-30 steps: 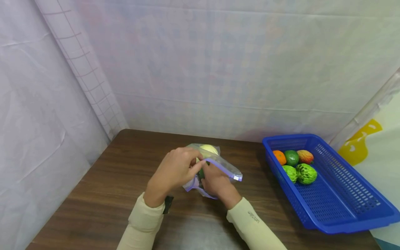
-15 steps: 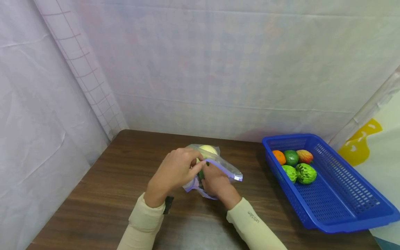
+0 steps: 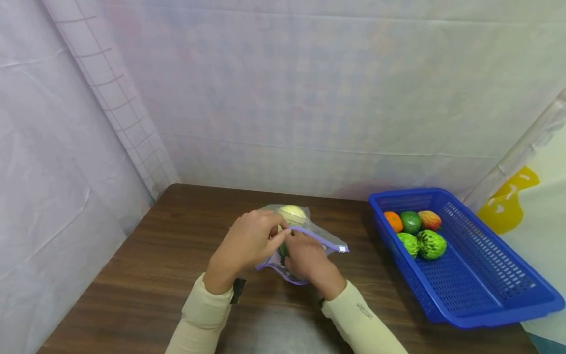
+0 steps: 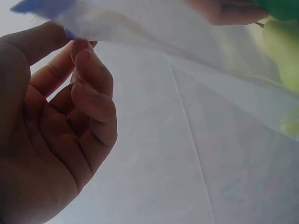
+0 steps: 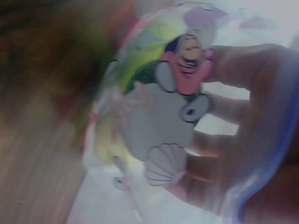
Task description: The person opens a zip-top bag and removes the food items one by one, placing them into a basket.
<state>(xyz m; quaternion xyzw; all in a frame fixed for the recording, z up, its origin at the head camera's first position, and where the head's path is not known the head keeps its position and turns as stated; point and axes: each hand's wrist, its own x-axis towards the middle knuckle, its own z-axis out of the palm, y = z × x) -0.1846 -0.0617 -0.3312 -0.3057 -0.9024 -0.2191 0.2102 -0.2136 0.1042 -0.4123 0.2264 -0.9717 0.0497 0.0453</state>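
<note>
Our left hand (image 3: 249, 238) still pinches the bag (image 3: 319, 232) on the table (image 3: 168, 246). The bag's zip end (image 3: 342, 249) has moved a bit right. Our right hand (image 3: 308, 258) stays inside, fingers spread by a green fruit (image 3: 283, 249); we can't tell if it grips.

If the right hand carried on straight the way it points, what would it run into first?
Beyond the green fruit that the right hand seems to grip inside the clear bag, probably the pale pear-like fruit, though depth in there is unclear.
</note>
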